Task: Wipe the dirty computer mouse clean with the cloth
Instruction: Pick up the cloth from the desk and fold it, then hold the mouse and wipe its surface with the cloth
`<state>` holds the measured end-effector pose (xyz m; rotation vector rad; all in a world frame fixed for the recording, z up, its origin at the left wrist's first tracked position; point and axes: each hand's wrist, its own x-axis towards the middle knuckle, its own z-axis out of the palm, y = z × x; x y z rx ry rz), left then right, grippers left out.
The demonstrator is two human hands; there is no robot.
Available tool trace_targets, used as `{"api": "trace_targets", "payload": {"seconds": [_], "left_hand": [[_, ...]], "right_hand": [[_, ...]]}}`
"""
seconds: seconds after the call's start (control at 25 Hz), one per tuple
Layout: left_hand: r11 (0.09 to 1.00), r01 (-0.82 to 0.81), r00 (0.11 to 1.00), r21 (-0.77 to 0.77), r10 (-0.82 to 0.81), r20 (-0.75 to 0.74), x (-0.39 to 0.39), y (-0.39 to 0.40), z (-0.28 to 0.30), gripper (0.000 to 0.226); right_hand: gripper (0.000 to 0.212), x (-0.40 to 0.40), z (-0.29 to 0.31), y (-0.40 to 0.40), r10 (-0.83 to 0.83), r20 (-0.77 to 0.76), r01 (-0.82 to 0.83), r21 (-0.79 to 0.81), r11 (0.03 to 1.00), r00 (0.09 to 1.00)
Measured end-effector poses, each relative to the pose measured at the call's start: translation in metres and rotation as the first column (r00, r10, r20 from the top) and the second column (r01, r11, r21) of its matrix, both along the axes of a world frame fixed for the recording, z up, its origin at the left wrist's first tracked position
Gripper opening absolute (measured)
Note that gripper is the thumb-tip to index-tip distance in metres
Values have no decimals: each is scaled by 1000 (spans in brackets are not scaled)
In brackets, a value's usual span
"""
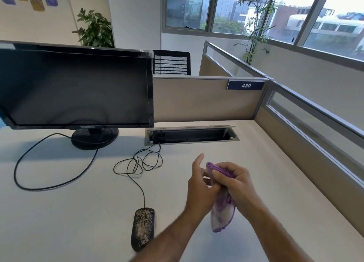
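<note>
The computer mouse (143, 228) is left lying flat on the pale worktop (59, 212), near the front edge and just left of the person's left forearm, its black shell speckled all over with pale grime. It is touched by neither hand. Its thin cable (137, 183) is run back in loose loops to the open cable tray (192, 134) set into the worktop beside the dark monitor (75, 88), so some slack appears to be available if the mouse has to be lifted or turned.

The purple cloth (222, 208) is held above the worktop, to the right of the mouse and apart from it. The grip of the right hand (234, 180) is closed round the bunched upper part, while the loose lower end is allowed to hang down. The left hand (201, 189) is set against the cloth with its fingers partly spread and its forefinger raised; whether the fabric is actually pinched by it cannot be told.

The cloth is probably being gathered into a pad, so that a firm, folded face can be pressed on the grime. No wiping appears to have been done yet.
</note>
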<state>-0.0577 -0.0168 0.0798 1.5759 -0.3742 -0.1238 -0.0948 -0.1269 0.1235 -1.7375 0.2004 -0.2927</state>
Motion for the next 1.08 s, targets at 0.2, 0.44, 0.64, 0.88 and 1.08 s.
{"api": "trace_targets", "payload": {"seconds": [0.2, 0.44, 0.64, 0.88, 1.08], "left_hand": [[939, 175, 979, 296, -199, 51, 11, 37, -4, 95], [895, 4, 976, 446, -102, 195, 38, 167, -44, 78], [788, -22, 961, 615, -153, 229, 15, 250, -92, 115], [669, 38, 930, 743, -296, 218, 10, 246, -101, 152], [682, 35, 937, 730, -277, 214, 11, 249, -108, 153]], "right_hand": [[10, 2, -2, -11, 4, -37, -24, -555, 832, 999], [22, 4, -46, 11, 31, -190, -180, -852, 491, 981], [38, -4, -98, 61, 62, -173, -164, -675, 719, 983], [25, -5, -123, 98, 6, -180, -101, -526, 845, 984], [12, 1, -122, 122, 37, -225, -143, -476, 868, 974]]}}
